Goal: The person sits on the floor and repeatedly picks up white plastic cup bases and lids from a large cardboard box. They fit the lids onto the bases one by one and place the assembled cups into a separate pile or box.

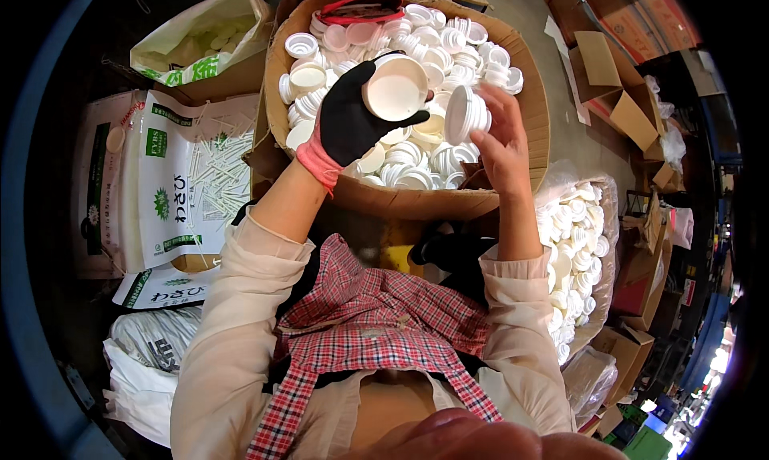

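Note:
My left hand (344, 115) wears a black glove with a pink cuff. Its fingers close around a round white plastic lid (396, 88), the hollow side facing up. To its right, my bare right hand (508, 142) grips a short stack of white plastic lids (465, 115) between thumb and fingers, tilted on edge; the hand is slightly blurred. Both hands are over a big cardboard box (416, 201) filled with loose white lids (408, 171). A red object (362, 8), perhaps a tray or pouch, rests on the lids at the box's far side.
On the left, thin white sticks (220, 171) lie scattered across a printed white bag (164, 207). Behind it stands an open bag (200, 39) with pale pieces inside. A plastic-lined box of white lids (575, 252) is close on my right. Open cartons (617, 91) stand farther right.

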A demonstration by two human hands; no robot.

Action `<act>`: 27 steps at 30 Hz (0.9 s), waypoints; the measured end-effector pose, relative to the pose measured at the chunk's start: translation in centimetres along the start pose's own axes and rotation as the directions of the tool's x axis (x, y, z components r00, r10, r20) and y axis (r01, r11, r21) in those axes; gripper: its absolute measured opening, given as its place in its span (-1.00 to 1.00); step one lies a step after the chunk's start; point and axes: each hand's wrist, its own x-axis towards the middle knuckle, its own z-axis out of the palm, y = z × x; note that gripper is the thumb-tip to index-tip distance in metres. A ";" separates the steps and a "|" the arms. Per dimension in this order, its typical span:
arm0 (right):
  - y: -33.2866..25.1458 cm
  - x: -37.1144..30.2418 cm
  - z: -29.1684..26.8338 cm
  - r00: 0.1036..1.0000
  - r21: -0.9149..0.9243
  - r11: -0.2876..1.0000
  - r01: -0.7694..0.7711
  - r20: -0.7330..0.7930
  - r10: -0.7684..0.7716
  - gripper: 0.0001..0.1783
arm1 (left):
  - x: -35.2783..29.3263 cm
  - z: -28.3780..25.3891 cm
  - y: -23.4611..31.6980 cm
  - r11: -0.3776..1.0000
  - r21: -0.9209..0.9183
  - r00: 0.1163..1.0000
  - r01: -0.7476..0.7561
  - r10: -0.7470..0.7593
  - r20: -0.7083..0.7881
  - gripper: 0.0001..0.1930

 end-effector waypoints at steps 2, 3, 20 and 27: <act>-1.0 -1.0 0.2 0.994 -0.077 0.996 -0.035 0.104 0.043 -0.37 | 0.4 1.0 -0.1 0.996 -0.023 0.995 -0.085 0.083 -0.060 -0.65; -1.8 -1.5 1.0 0.981 -0.061 0.998 -0.021 0.193 0.033 -0.39 | 0.3 1.1 -0.2 0.992 0.069 0.993 -0.109 0.112 -0.033 -0.65; -3.1 -1.3 0.6 0.962 -0.027 0.983 0.182 0.213 -0.173 -0.36 | -0.8 1.8 -0.5 0.990 -0.135 0.993 0.042 -0.026 0.118 -0.36; -3.0 -1.3 4.8 0.958 -0.394 0.876 0.277 0.041 -0.285 -0.28 | -0.2 2.5 2.2 0.823 -0.476 0.950 0.311 -0.281 0.135 -0.43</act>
